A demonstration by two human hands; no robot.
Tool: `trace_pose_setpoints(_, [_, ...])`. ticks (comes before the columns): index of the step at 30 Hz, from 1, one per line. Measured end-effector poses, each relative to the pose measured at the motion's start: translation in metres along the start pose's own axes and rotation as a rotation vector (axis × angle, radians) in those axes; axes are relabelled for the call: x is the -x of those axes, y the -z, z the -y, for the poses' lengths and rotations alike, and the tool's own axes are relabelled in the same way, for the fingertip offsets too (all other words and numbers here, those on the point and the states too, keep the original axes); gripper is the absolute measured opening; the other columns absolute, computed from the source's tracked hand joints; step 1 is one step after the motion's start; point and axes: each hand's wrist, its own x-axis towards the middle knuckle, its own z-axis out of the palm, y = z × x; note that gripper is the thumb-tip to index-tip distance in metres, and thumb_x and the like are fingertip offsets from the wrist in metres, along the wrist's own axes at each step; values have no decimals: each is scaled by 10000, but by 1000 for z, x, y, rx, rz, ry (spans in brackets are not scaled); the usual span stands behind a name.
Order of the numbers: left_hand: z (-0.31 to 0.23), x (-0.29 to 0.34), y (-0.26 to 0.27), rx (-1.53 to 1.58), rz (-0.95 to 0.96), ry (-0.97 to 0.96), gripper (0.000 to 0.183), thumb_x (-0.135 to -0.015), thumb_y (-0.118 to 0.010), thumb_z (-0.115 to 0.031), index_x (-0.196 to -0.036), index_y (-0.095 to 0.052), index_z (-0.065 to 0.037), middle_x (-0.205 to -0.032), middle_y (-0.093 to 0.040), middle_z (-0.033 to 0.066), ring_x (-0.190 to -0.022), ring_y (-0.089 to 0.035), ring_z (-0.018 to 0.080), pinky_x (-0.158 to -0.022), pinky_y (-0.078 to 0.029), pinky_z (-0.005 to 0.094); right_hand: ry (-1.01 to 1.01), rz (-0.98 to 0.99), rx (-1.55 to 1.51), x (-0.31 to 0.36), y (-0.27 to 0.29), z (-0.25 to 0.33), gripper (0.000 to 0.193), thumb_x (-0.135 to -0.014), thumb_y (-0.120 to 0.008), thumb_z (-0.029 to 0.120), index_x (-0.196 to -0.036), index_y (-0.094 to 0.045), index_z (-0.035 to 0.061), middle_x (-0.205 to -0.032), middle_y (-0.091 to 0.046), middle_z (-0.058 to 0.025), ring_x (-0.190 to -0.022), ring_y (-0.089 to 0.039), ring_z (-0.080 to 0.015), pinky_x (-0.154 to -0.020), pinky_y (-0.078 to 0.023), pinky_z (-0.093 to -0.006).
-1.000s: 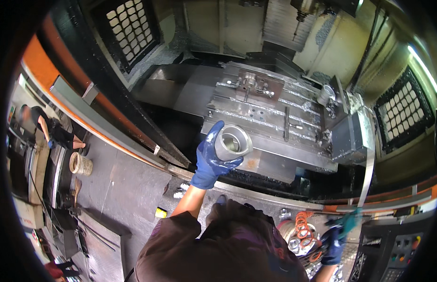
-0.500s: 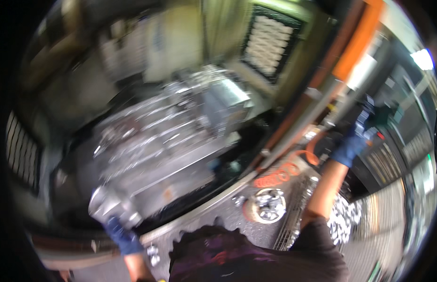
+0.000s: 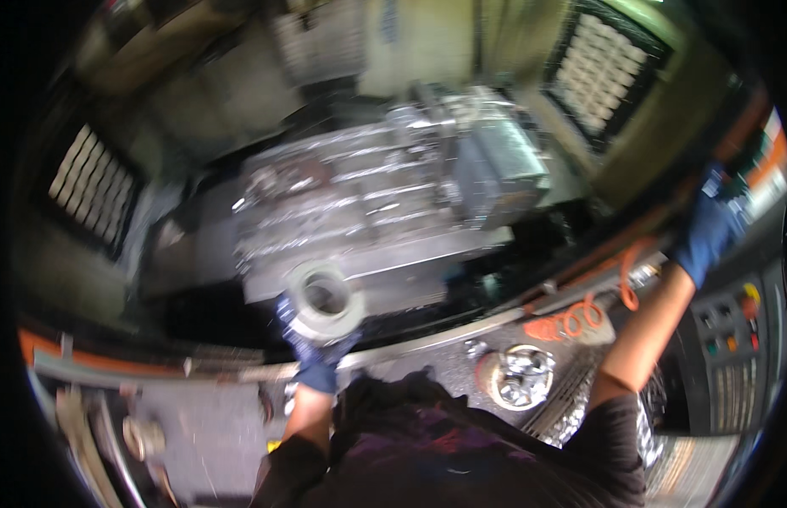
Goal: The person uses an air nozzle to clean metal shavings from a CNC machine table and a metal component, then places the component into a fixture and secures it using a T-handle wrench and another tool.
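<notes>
A thick, pale grey metal ring (image 3: 326, 303) with a round bore is held in my left hand (image 3: 313, 351), in a blue glove. The fingers wrap round its left and near sides, and the ring hangs just in front of the slotted machine table (image 3: 351, 203). My right hand (image 3: 709, 224), gloved in blue too, reaches far to the right by the orange machine edge (image 3: 770, 165). Its fingers are smeared by motion and a dark green shape lies beside them, so I cannot make out whether it holds anything.
A block-shaped metal fixture (image 3: 499, 173) stands on the right of the machine table. Along the near sill lie an orange coiled hose (image 3: 571, 326) and a round tub (image 3: 520, 377) of shiny metal pieces. A button panel (image 3: 732, 326) sits below my right hand.
My view has swung left. My left hand has brought the metal ring inward, and its bore now faces up at me. My right arm remains stretched out to the right.
</notes>
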Motion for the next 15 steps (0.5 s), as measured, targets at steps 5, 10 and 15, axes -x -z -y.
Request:
trace_pose_setpoints(5, [70, 10, -10, 1711, 5, 777, 273, -866, -544, -245, -1068, -556, -62, -978, -645, 67, -893, -629, 201, -773, -521, 347, 195, -52, 129, 43, 5, 37, 686, -911, -498, 465, -1400, -323, 17, -1196, -492, -286, -1070, -521, -407, -899, -440, -527])
trace_pose_setpoints(10, [133, -22, 2, 2061, 13, 1120, 512, -878, -454, -534, -1143, -560, -108, -1061, -640, 90, -990, -617, 262, -897, -504, 415, 328, -113, 33, 114, 3, 45, 555, -844, -699, 238, -1286, -478, -15, -1317, -488, -214, -1230, -455, -377, -1029, -376, -494])
trace_pose_setpoints(15, [262, -51, -29, 1948, 59, 1101, 633, -854, -466, -625, -1204, -561, -106, -1118, -630, 88, -943, -641, 268, -826, -552, 416, 221, -75, -26, 178, 11, 84, 506, -883, -639, 143, -1321, -450, -26, -1371, -459, -182, -1301, -406, -318, -1071, -362, -433])
